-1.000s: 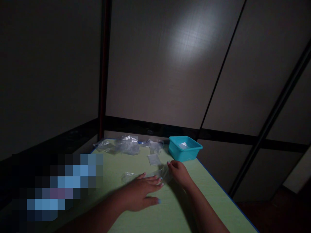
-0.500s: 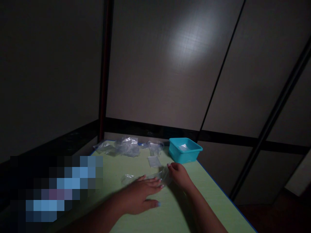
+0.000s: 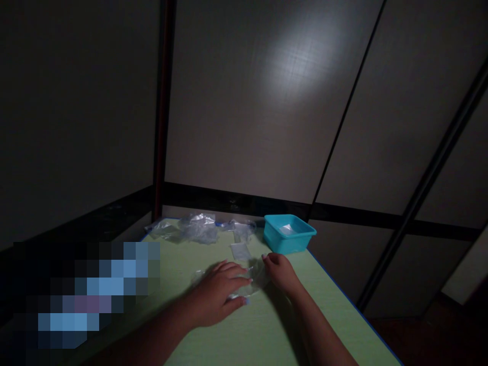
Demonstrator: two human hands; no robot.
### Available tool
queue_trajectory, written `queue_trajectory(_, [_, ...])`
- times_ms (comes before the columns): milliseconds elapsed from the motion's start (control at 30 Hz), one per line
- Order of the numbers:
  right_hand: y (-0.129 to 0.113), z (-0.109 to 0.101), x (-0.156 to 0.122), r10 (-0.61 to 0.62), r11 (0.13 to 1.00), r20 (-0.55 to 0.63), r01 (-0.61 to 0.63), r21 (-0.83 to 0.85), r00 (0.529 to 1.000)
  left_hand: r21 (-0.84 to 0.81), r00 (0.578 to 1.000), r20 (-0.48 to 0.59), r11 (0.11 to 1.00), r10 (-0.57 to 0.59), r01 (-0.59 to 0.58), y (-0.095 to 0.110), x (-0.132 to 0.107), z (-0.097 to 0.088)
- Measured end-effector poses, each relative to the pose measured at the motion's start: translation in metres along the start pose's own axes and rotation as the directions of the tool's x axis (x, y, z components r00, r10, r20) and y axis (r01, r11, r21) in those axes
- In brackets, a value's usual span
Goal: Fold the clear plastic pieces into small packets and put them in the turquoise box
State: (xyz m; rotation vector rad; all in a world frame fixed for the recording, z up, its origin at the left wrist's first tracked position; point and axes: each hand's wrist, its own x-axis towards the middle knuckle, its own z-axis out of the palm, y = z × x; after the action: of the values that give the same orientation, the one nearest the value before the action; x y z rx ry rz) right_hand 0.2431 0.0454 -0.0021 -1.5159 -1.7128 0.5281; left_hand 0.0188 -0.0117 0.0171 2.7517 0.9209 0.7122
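A clear plastic bag lies on the light green table in front of me. My left hand rests on it, palm down with the fingers spread, and covers part of it. With the thumb and fingers pinched, my right hand grips the bag's right end, slightly lifted. Just beyond the bag lies a small flat folded plastic piece.
Crumpled clear plastic bags lie along the table's far edge, with another one beside them. A turquoise basin with something pale inside stands at the far right corner. Dark panels rise behind the table.
My left hand has shifted slightly up and left over the bag, its fingers spread more. The right hand keeps its pinch in nearly the same place.
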Motion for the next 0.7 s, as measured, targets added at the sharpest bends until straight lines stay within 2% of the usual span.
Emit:
queue_trajectory(300, [0.004, 0.0, 0.001, -0.005, 0.998, 0.007, 0.004, 0.055, 1.0, -0.006, 0.999, 0.016, 0.999, 0.039, -0.039, -0.005, -0.002, 0.005])
queue_trajectory(500, [0.004, 0.001, 0.002, -0.006, 0.992, 0.022, 0.003, 0.128, 1.0, -0.029, 0.995, 0.101, 0.999, 0.026, -0.023, -0.01, -0.004, 0.011])
queue_trajectory(700, [-0.006, 0.001, -0.001, -0.032, 0.968, 0.07, 0.013, 0.251, 0.997, -0.055, 0.988, 0.151, 0.998, 0.029, -0.02, -0.007, -0.003, 0.011])
